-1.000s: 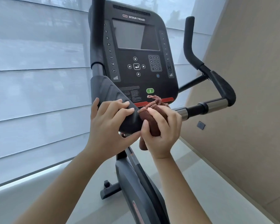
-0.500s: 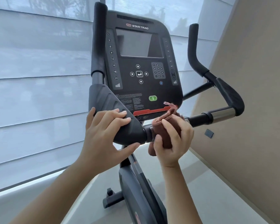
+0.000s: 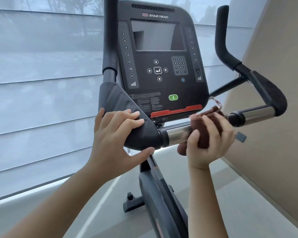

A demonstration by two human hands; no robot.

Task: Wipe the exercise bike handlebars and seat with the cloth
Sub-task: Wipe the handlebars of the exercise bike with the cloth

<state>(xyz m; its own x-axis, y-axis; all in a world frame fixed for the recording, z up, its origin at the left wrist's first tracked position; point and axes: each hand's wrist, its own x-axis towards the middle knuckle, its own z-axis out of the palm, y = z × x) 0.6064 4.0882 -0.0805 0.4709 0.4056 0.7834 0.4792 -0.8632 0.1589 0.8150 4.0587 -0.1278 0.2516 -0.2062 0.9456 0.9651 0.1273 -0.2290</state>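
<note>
My right hand (image 3: 208,140) clamps brown cloth (image 3: 209,117) round chrome handlebar crossbar (image 3: 176,134) — mid-wipe. My left hand (image 3: 117,134) grips black left elbow pad (image 3: 127,107), steadying. Right grips (image 3: 265,93) look unwiped, I'd judge — seat out of view, likely still to do.
</note>
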